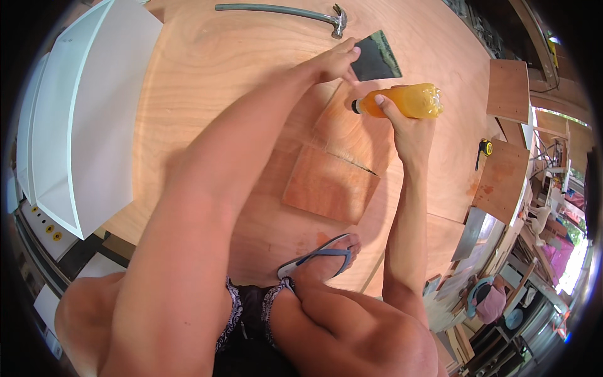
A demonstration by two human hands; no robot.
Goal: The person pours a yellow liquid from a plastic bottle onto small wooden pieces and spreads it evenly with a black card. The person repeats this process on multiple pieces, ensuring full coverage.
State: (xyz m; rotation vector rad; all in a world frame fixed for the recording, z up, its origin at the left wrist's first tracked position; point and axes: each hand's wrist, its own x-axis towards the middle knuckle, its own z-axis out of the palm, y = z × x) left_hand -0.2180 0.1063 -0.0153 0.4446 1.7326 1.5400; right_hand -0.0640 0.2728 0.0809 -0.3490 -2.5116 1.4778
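My left hand (336, 61) grips a dark, flat, four-sided piece (375, 58) by its left side. Its face is blackish, with a worn greenish band along the right edge; I cannot tell what it is. Wrapped round a clear plastic bottle (402, 102) of orange-yellow liquid is my right hand (408, 129), thumb on top. The bottle lies sideways in the grip, its black cap pointing left, just below the dark piece. Beneath both hands, two reddish-brown plywood pieces (331, 185) lie edge to edge on a large pale plywood sheet (207, 81).
A claw hammer (282, 9) lies at the far side. White cabinet-like boxes (103, 113) stand at the left. More brown boards (502, 182) and a yellow-black tape measure (485, 149) are at the right. My sandalled foot (326, 261) rests on the sheet. A person (490, 305) is at lower right.
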